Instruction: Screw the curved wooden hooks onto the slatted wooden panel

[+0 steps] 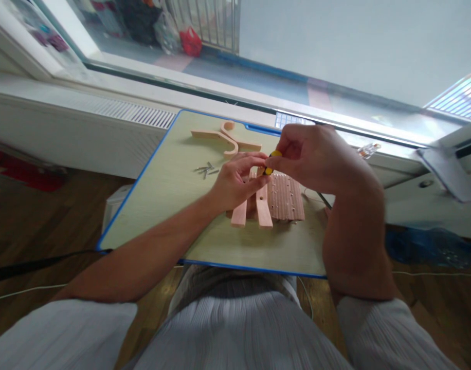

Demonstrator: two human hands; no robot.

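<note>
R. hand: your right hand (316, 154) is above the work, wrist bent; thumb + index fingers pinch the yellow-and-black handle (273, 160); its lower end is hidden by your fingers.
L. hand: your left hand (238, 177) is low over the work, thumb + index fingers curved in at the handle's lower end; cannot tell if they grip the handle, the wood below, or both.
Wooden strips: LH strip (239, 216) and RH strip (264, 213) lie side by side, apart at the near ends; upper parts run under your left hand; RH strip shows a dark hole.
Corrugated board (287, 198): under the strips, extending to the right; small holes or bits dot its ridges, too small to tell; strips' near ends project past its near edge.
Hooked pcs.: two hooked wooden pieces (209, 134) lie close together at the far side, beyond your left hand.
Screws: loose pile of screws (205, 169), left of your left hand, well apart from the board.
Surface: pale surface (150, 205), blue edging; carries all the above.
</note>
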